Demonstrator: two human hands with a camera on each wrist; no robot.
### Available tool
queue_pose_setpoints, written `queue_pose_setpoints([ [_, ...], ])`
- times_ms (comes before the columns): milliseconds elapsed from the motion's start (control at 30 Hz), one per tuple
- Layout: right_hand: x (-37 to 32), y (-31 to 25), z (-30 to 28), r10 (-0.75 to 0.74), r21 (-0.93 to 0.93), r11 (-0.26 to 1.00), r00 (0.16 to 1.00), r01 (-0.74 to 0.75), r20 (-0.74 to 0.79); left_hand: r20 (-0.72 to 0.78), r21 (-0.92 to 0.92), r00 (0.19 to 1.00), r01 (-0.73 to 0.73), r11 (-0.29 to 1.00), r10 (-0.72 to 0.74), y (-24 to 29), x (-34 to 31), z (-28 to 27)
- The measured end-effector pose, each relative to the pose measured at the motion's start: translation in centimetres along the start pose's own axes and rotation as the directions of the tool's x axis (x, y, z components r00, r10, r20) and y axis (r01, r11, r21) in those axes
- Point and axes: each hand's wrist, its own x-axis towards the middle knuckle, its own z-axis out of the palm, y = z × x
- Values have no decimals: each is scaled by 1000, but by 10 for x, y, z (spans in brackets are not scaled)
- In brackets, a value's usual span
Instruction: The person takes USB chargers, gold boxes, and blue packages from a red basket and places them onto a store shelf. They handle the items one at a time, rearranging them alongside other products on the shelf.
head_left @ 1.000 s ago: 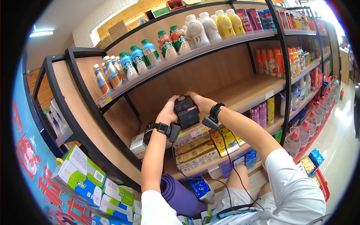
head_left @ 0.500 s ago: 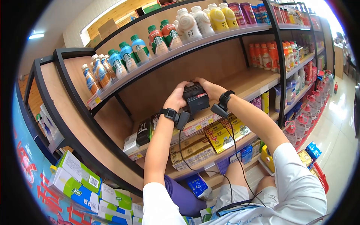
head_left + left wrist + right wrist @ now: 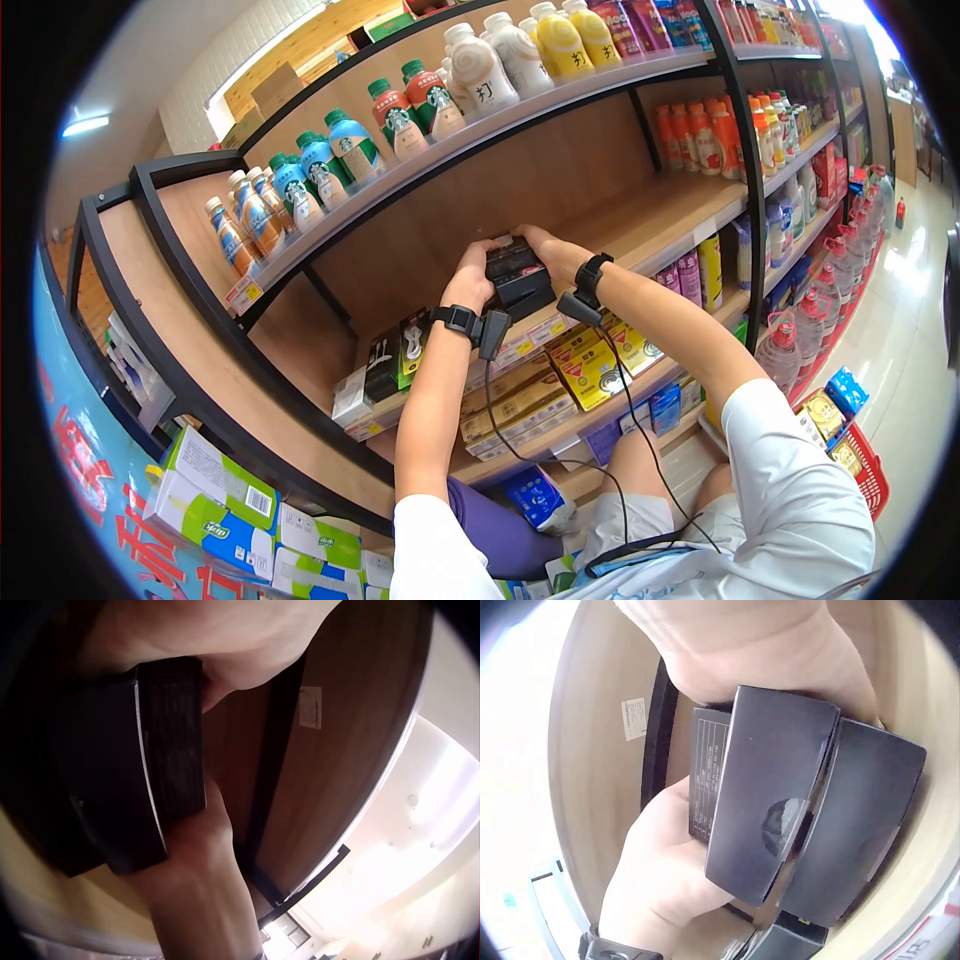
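Both hands hold a small group of black boxes (image 3: 520, 284) over the front of the middle shelf. The left hand (image 3: 470, 280) grips their left side, and the right hand (image 3: 556, 258) grips the right side. In the right wrist view, one black box (image 3: 772, 787) stands beside another (image 3: 859, 817), with a narrow gap between them. The right hand (image 3: 757, 652) lies across the top there and the left hand (image 3: 660, 862) is on the far side. The left wrist view shows the dark boxes (image 3: 105, 765) between both hands. Whether they touch the shelf, I cannot tell.
Bottles (image 3: 400, 120) line the upper shelf (image 3: 480, 135). Left of the hands, a white box (image 3: 351, 396) and packaged goods (image 3: 412, 342) stand on the middle shelf. Yellow cartons (image 3: 590, 375) lie below. A purple roll (image 3: 505, 530), green-and-white packs (image 3: 225, 490) and a red basket (image 3: 870, 470) are near the floor.
The head view has shifted. Both hands still grip the black boxes, which appear lower in the picture than half a second ago. Packaged goods left of the left wrist show more plainly.
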Motion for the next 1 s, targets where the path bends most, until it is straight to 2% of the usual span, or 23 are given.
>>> queue_pose_setpoints([
  [67,-47,-15,18,15,-31,999,1000,-16,-20,-29,9,999,-35,999,35,8,-8,0],
  [167,23,-9,18,-86,-8,996,995,87,42,-66,36,995,-79,996,81,22,-34,2],
  [267,8,-18,41,-98,-115,989,995,97,2,-115,64,988,-100,993,107,34,-41,-9],
  [400,28,-1,58,-95,-89,991,992,103,88,-186,122,972,-122,985,143,34,-75,-19],
  [467,29,7,69,-148,-177,972,987,156,57,-231,152,961,-115,982,149,34,-87,-27],
  [567,63,27,80,-187,-213,957,980,198,70,-212,122,967,-116,986,140,33,-75,-55],
  [667,44,28,88,-221,-311,926,975,213,8,-235,123,964,-93,988,120,31,-63,-77],
  [767,56,33,87,-221,-334,922,975,198,-33,-207,80,972,-98,992,112,26,-54,-83],
  [867,44,26,85,-267,-294,924,963,246,-32,-205,181,964,-131,975,168,31,-52,-79],
  [1000,18,-5,80,-252,-254,939,966,230,-56,-50,171,984,-161,972,172,41,-39,-62],
])
